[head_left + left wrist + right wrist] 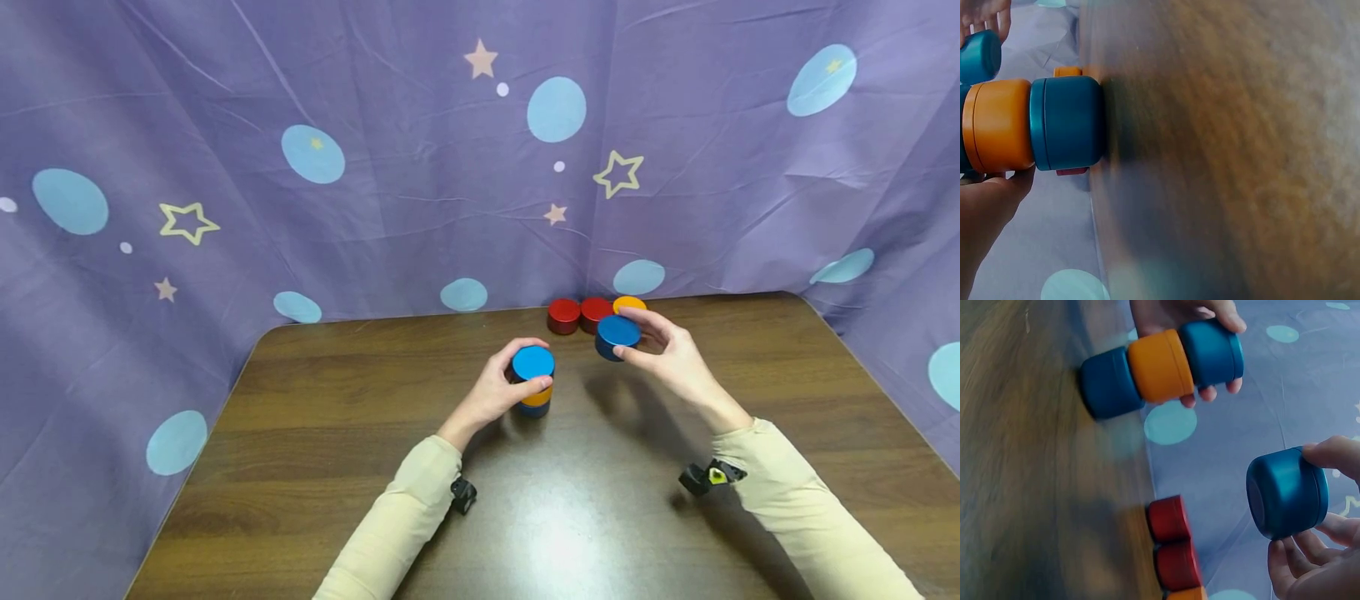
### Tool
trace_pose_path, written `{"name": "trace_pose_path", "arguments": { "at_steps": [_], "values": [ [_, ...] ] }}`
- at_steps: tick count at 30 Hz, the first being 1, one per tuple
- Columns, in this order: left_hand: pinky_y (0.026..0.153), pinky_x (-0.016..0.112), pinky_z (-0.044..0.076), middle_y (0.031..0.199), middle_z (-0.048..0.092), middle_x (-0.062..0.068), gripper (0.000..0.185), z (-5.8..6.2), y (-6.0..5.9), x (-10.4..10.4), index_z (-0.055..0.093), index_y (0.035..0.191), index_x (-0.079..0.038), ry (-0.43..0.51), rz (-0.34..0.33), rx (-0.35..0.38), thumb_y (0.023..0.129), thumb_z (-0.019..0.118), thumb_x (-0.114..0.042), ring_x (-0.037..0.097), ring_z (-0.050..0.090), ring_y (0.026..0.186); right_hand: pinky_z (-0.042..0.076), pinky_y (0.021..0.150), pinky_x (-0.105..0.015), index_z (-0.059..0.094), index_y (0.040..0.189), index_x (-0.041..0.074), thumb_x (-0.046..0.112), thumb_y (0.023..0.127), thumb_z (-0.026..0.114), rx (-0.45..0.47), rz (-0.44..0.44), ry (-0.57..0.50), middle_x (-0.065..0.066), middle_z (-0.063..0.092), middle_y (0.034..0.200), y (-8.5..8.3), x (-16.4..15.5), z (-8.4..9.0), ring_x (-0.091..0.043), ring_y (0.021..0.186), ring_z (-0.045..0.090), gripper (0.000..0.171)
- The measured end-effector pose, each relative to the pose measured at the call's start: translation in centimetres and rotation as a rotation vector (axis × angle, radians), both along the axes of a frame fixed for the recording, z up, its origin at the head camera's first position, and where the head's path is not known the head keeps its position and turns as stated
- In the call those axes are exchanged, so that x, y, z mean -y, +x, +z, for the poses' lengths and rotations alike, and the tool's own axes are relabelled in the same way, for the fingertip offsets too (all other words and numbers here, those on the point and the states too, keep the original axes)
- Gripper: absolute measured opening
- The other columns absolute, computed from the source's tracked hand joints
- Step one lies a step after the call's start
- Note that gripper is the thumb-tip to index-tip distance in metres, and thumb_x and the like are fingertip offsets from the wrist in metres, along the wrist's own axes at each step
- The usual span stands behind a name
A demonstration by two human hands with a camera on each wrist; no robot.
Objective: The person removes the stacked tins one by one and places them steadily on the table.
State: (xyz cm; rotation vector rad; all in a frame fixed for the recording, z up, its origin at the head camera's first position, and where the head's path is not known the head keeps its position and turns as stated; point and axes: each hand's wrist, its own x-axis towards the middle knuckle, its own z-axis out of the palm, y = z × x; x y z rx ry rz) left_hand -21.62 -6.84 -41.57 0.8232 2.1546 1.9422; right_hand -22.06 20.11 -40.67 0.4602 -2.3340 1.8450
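A stack of three short cylinders [534, 387], blue at the bottom, orange in the middle and blue on top, stands on the brown wooden table [337, 442]. My left hand [525, 367] grips the stack's top blue piece with thumb and fingers. To the right, my right hand [622, 333] pinches a loose blue cylinder [618, 336] and holds it above the table, apart from the stack. The right wrist view shows this held blue cylinder [1286, 492] and the stack [1160, 365]. In the left wrist view the stack [1035, 124] sits close up.
Two red cylinders [563, 316] [595, 312] and an orange one [629, 303] sit in a row at the table's far edge, behind my right hand. A purple curtain [420, 167] with stars and circles closes off the back and both sides.
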Motion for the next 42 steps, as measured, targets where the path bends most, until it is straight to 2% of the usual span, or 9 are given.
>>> {"name": "trace_pose_path", "arguments": {
  "at_steps": [13, 18, 29, 38, 42],
  "values": [
    [0.084, 0.031, 0.047, 0.115, 0.055, 0.019, 0.044, -0.2, 0.0, 0.0, 0.049, 0.126, 0.007, 0.015, -0.005, 0.015, 0.084, 0.066, 0.007, 0.022, 0.055, 0.098, 0.045, 0.082, -0.011, 0.046, 0.138, -0.006, 0.003, 0.087, 0.070, 0.044, -0.078, 0.075, -0.027, 0.054, 0.129, -0.5, -2.2, -1.4, 0.000, 0.094, 0.057, 0.057],
    [0.085, 0.032, 0.047, 0.115, 0.055, 0.019, 0.046, -0.1, -0.1, 0.0, 0.048, 0.126, 0.009, 0.003, -0.015, 0.012, 0.084, 0.066, 0.007, 0.022, 0.055, 0.098, 0.045, 0.080, -0.010, 0.046, 0.137, -0.008, 0.002, 0.087, 0.070, 0.048, -0.101, 0.070, -0.030, 0.054, 0.127, -1.1, -2.9, -2.0, 0.002, 0.093, 0.057, 0.056],
    [0.085, 0.032, 0.047, 0.116, 0.054, 0.019, 0.045, 0.1, 0.0, 0.1, 0.047, 0.126, 0.009, -0.024, -0.016, 0.030, 0.085, 0.066, 0.005, 0.021, 0.054, 0.098, 0.046, 0.077, -0.010, 0.043, 0.137, -0.009, 0.006, 0.088, 0.070, 0.118, -0.169, 0.051, -0.033, 0.050, 0.129, -2.3, -4.8, -3.1, 0.003, 0.091, 0.057, 0.059],
    [0.085, 0.031, 0.047, 0.117, 0.055, 0.018, 0.043, 0.2, 0.0, 0.2, 0.050, 0.125, 0.004, -0.042, -0.009, 0.033, 0.086, 0.067, 0.004, 0.021, 0.054, 0.099, 0.044, 0.074, -0.008, 0.042, 0.139, -0.007, 0.011, 0.088, 0.070, 0.153, -0.226, 0.113, -0.032, 0.050, 0.130, -3.3, -6.1, -3.6, 0.006, 0.088, 0.053, 0.060],
    [0.087, 0.032, 0.046, 0.118, 0.054, 0.018, 0.044, 0.1, -0.1, 0.2, 0.049, 0.127, 0.005, -0.052, -0.009, 0.033, 0.086, 0.067, 0.003, 0.022, 0.054, 0.100, 0.042, 0.075, -0.007, 0.043, 0.138, -0.007, 0.012, 0.089, 0.069, 0.150, -0.246, 0.141, -0.032, 0.049, 0.131, -3.7, -6.5, -3.7, 0.004, 0.089, 0.052, 0.059]
  ]
}}
